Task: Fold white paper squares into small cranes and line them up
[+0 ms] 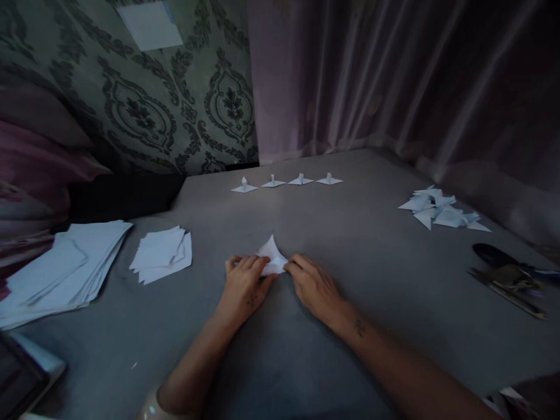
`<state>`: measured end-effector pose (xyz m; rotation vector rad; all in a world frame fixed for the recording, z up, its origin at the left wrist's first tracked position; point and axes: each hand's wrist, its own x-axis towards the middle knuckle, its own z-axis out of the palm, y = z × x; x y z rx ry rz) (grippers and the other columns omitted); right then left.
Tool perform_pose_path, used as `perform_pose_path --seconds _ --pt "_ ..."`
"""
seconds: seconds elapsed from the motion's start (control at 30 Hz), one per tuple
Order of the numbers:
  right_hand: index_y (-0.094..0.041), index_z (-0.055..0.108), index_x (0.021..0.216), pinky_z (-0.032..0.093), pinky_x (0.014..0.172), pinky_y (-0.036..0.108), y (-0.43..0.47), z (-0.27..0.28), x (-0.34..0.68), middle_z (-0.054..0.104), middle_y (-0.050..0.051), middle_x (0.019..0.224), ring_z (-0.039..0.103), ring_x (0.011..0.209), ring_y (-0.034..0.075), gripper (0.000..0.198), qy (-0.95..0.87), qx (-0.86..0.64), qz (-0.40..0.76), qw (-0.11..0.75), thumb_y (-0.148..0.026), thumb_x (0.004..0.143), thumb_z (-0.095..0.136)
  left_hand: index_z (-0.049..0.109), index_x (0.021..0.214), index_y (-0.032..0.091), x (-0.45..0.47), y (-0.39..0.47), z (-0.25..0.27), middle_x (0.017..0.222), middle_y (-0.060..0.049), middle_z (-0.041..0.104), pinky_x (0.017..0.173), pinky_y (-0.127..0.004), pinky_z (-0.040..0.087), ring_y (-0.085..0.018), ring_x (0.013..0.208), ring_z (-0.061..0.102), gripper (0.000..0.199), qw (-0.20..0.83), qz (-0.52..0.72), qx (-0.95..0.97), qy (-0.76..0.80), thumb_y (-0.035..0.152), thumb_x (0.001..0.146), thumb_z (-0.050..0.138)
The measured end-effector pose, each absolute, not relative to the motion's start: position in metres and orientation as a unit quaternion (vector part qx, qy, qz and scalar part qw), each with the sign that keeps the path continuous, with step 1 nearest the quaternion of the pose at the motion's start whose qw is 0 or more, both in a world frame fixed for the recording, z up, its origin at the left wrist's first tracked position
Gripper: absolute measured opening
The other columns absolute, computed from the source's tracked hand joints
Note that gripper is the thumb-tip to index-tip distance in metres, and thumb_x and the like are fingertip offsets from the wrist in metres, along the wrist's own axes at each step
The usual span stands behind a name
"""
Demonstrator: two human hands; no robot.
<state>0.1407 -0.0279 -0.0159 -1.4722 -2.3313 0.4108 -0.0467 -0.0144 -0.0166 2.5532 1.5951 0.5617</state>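
Observation:
A small white sheet of paper, partly folded with one point standing up, lies on the grey surface between my hands. My left hand grips its left side, thumb at the near edge and fingers curled over the top. At its right corner, my right hand pinches the paper between thumb and fingertips. The fingers hide parts of both edges. Beyond the hands, several folded paper figures stand in a row, each with an upright middle and flat points to the sides.
To the left are a stack of small paper squares and a larger pile of sheets. A heap of folded paper pieces lies at the right, with dark tools nearer. A dark device sits at the lower left.

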Motion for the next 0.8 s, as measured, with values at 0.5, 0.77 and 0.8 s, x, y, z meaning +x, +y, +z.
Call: perform_pose_path --seconds 0.5,0.77,0.8 --pt "-0.018 0.061 0.114 0.046 0.083 0.03 -0.035 -0.006 0.141 0.055 0.008 0.1 0.052 0.096 0.018 0.034 -0.847 -0.491 0.149 0.137 -0.006 0.089 0.041 0.049 0.127 0.02 -0.057 -0.009 -0.016 0.131 -0.017 0.04 0.094 -0.049 0.035 -0.033 0.119 0.039 0.043 -0.086 0.291 0.825 0.477 0.023 0.085 0.058" --pt "-0.02 0.064 0.109 0.043 0.088 0.029 -0.032 -0.002 0.15 0.054 0.007 0.103 0.051 0.099 0.017 0.036 -0.844 -0.473 0.202 0.154 -0.004 0.086 0.042 0.059 0.095 0.018 -0.052 -0.009 -0.029 0.097 -0.007 0.061 0.081 -0.034 0.049 -0.019 0.09 0.058 0.014 0.086 0.243 0.879 0.401 0.021 0.093 0.045" --pt "-0.02 0.064 0.109 0.043 0.087 0.029 -0.031 -0.002 0.151 0.054 0.006 0.103 0.051 0.099 0.016 0.037 -0.842 -0.471 0.213 0.156 -0.005 0.085 0.042 0.06 0.097 0.019 -0.051 -0.009 -0.031 0.099 -0.007 0.062 0.081 -0.033 0.05 -0.018 0.091 0.058 0.017 0.096 0.242 0.882 0.393 0.021 0.094 0.043"
